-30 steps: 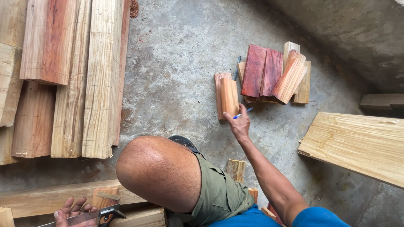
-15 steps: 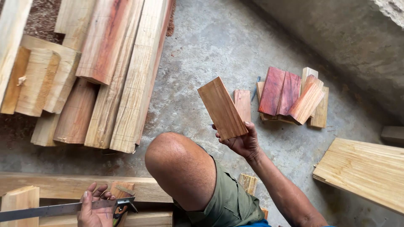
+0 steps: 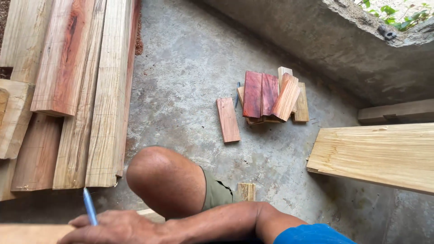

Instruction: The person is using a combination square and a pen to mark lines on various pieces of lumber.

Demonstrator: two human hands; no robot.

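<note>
Pen (image 3: 89,206), blue and slim, is what I see pinched in the right hand (image 3: 118,227) at the bottom left of my view, its shaft tipped nearly upright with a slight lean to the upper left. That hand has crossed over in front of the bent knee (image 3: 163,180), fingers curled loosely around the pen, and it rests on the end of a pale wooden plank (image 3: 31,233) that runs off the lower left corner. So the pen sits directly over that plank, whose long axis lies left to right under the hand. My left hand is out of the picture, so I cannot tell what it is doing.

Well apart, up and to the right on the concrete floor (image 3: 190,81), a single reddish wood block (image 3: 228,119) lies flat with its long axis pointing away from me, just beside a small heap of reddish and tan offcuts (image 3: 270,96). Long rough planks (image 3: 86,90) are stacked at the left, and a wide pale board (image 3: 379,156) lies at the right.
</note>
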